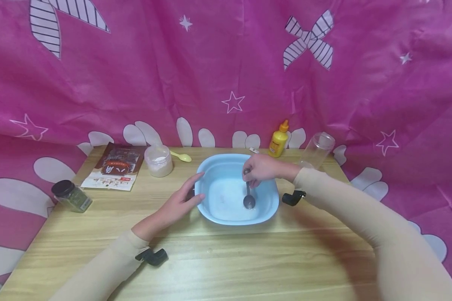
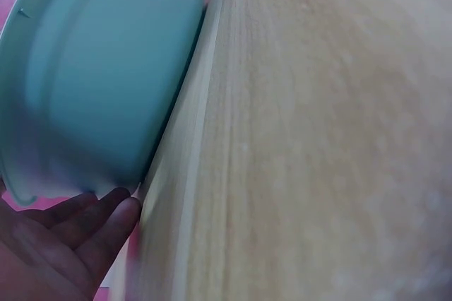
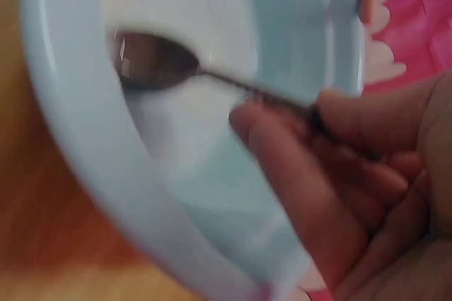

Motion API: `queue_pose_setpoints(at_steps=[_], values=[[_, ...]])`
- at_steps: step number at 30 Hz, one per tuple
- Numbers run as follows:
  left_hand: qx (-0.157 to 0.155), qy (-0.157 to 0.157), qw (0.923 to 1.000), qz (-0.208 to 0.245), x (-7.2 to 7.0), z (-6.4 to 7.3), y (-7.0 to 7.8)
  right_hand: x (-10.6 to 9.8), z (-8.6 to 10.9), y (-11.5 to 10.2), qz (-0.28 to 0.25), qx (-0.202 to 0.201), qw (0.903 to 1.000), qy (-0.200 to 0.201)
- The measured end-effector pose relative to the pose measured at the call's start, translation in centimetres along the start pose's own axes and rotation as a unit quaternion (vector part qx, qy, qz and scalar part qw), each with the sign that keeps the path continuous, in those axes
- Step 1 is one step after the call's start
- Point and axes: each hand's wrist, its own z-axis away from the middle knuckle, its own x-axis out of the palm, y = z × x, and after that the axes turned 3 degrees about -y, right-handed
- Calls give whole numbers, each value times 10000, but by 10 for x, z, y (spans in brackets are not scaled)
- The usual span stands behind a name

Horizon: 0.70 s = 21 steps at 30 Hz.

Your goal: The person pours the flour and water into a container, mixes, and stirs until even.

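A light blue basin (image 1: 265,214) stands on the table, with clear liquid showing in its bottom. My left hand (image 1: 181,198) holds the basin's left side. Its thumb and index finger lie at the rim, and in the left wrist view its other fingers (image 2: 106,234) touch the outer wall low down. Between thumb and fingers, my right hand (image 1: 261,167) pinches the handle of a dark spoon (image 3: 159,61). The spoon slants down inside the basin, its bowl low over the bottom. How deep the bowl sits in the liquid I cannot tell.
Along the back left are a dark-lidded jar (image 1: 75,198), a brown-and-white packet (image 1: 114,167), a tub of white powder (image 1: 159,163) and a yellow spoon (image 1: 183,157). Behind the basin, to the right, stand a yellow bottle (image 1: 278,142) and a clear container (image 1: 316,150). A pink curtain (image 1: 211,62) hangs behind.
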Motion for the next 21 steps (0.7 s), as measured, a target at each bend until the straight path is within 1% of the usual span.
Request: queue_pose_setpoints(at_steps=[3,5,7,9,11,14,17,19,21], values=[[-17,-1,10000,2,1,0,0,-7,-2,2,717,141,9953,630],[-12,11,10000,19,1,1,0,-8,-4,2,956,181,9902,999],[4,20,10000,15,1,1,0,-6,-6,-2,922,129,9876,1262],[38,12,10000,43,2,1,-1,-2,-8,-6,733,-26,9877,1381],[57,4,10000,59,2,0,-1,3,-11,-9,526,-279,9888,1369],[73,-25,10000,60,2,-1,0,9,-14,-11,159,-632,9919,1092],[62,-45,10000,20,1,-1,1,12,-17,-11,-9,-819,9930,851],[59,-48,10000,14,1,-2,1,11,-17,-9,88,-853,9926,860],[55,-47,10000,24,1,-2,0,8,-16,-6,277,-818,9912,1001]])
